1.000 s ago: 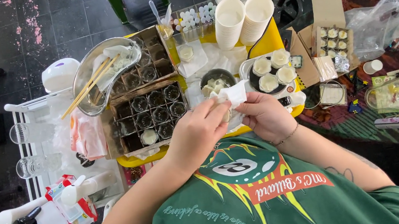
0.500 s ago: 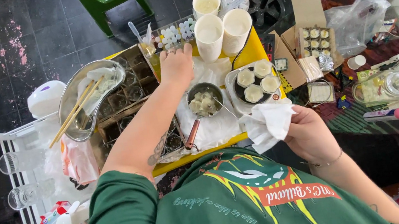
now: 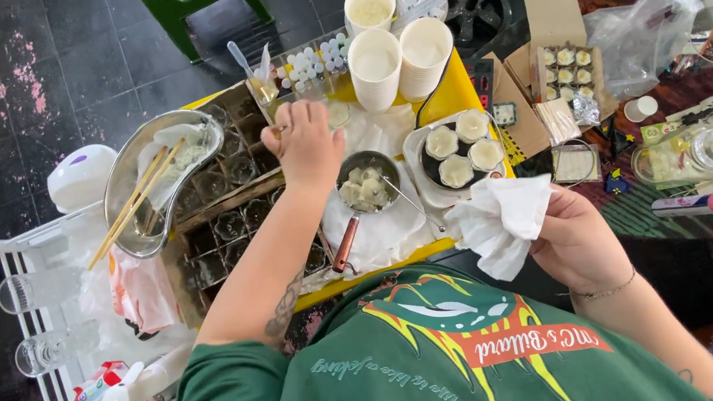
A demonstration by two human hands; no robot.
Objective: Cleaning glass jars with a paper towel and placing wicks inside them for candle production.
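Tissue (image 3: 503,220) now bunched in right hand (image 3: 578,242) alone; left hand (image 3: 302,142) (fingers curled, contents unclear) has reached the tabletop's (image 3: 453,90) far edge.

On the worktop (image 3: 445,96) before us, the small pan (image 3: 367,183) sits at the middle, with the plate of filled cups (image 3: 456,154) just to its right and the crate of glass cups (image 3: 232,225) to its left. A metal bowl (image 3: 162,179) holding chopsticks (image 3: 129,206) rests on that crate. Three tall cups (image 3: 394,47) stand behind the pan. Our left hand (image 3: 302,142) lies between bowl and pan; our right hand (image 3: 578,242), holding a tissue (image 3: 503,220), hangs right of the worktop, near the open box (image 3: 562,68).
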